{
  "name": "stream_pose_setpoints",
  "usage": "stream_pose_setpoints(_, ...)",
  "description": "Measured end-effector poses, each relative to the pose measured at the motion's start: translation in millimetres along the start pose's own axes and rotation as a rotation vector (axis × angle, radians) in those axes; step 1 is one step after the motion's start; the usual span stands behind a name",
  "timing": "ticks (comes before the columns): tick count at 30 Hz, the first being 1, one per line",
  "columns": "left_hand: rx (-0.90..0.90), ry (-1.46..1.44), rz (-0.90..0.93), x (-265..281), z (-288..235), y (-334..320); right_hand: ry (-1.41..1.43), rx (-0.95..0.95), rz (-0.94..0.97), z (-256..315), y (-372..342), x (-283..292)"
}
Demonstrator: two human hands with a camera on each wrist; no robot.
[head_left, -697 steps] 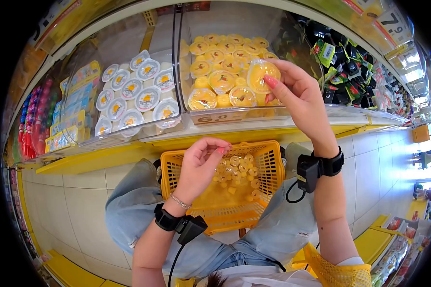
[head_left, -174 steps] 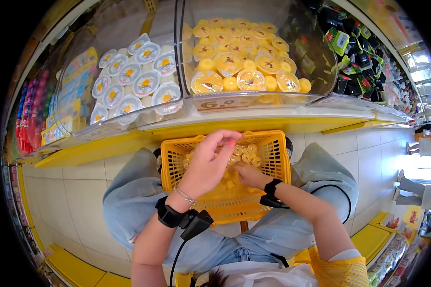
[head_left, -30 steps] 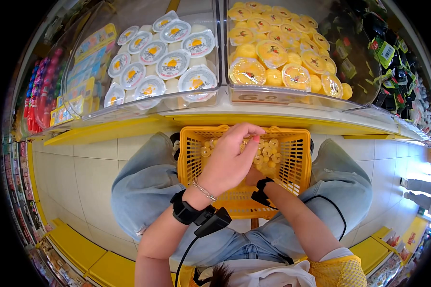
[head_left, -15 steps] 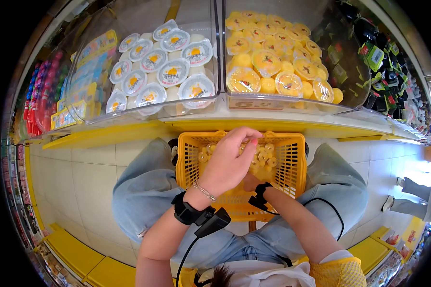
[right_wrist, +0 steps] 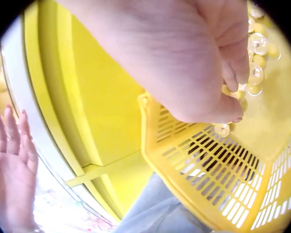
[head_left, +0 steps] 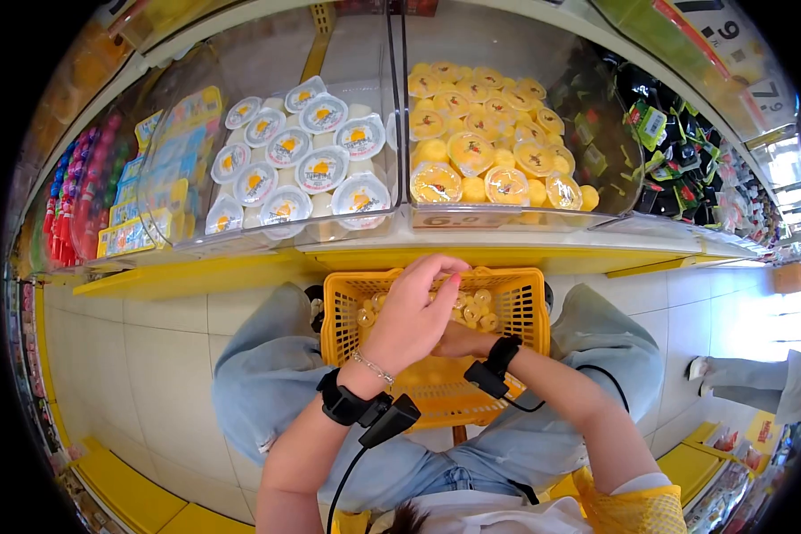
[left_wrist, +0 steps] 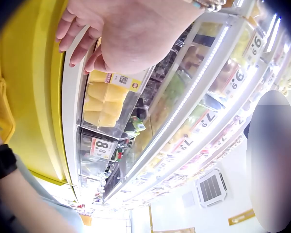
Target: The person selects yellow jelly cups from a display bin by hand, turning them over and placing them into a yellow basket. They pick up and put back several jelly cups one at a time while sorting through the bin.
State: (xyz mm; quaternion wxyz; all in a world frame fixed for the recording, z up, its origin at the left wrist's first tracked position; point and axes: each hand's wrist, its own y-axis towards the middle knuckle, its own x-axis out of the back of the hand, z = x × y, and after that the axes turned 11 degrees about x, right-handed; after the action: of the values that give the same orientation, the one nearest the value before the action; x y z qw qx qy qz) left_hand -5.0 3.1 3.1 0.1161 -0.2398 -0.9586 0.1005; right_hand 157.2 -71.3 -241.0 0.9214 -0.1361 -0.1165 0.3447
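In my head view, the left hand [head_left: 414, 316] covers the fingertips of the right hand [head_left: 465, 341] and part of the basket [head_left: 525, 307]. My right wrist view crops the basket, and I can't tell whether the fingers grip any little cups [right_wrist: 258, 44]. Back overhead, the right edge cuts off a bystander [head_left: 752, 374]; fine print on the white lids [head_left: 321, 169] is too small.

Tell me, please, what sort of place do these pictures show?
Most likely a shop selling snacks or groceries. A clear plastic bin displays many round, yellow lidded cups, white rectangular price cards show printed numbers, and a yellow slotted plastic basket, like a shopping basket, is below the bin.
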Motion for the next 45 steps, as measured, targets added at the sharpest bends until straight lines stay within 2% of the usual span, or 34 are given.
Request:
stream_pose_setpoints(3,-0.016,0.027,-0.007,0,2,1,0.267,0.016,-0.038,39,-11,21)
stream_pose_setpoints(9,0.028,-0.014,0.003,-1,-1,-2,0.277,-0.008,-0.014,128,-44,57)
stream_pose_setpoints(12,0.005,0.037,-0.013,0,2,1,0.130,-0.080,-0.009,173,-59,74)
stream_pose_setpoints(16,-0.056,0.043,-0.044,2,11,5,0.430,0.034,-0.107,216,-75,88)
stream_pose_setpoints(18,-0.004,0.069,-0.044,5,9,6,0.494,0.081,-0.129,230,-78,96)
stream_pose_setpoints(19,0.023,0.081,-0.042,6,8,6,0.526,0.102,-0.141,235,-80,99)
stream_pose_setpoints(22,0.017,-0.138,0.024,4,7,7,0.639,0.173,-0.168,240,-85,105)
stream_pose_setpoints(25,0.083,-0.256,0.099,3,4,8,0.693,0.200,-0.198,232,-90,108)
stream_pose_setpoints(29,0.030,-0.296,0.163,-1,6,8,0.743,0.215,-0.230,217,-90,109)
stream_pose_setpoints(38,0.036,-0.214,0.120,-4,3,7,0.754,0.174,-0.194,230,-92,108)
stream_pose_setpoints(44,0.021,-0.189,0.041,-6,0,5,0.807,0.146,-0.242,232,-88,106)
stream_pose_setpoints(45,0.031,-0.211,0.035,-6,1,6,0.717,0.145,-0.263,236,-88,105)
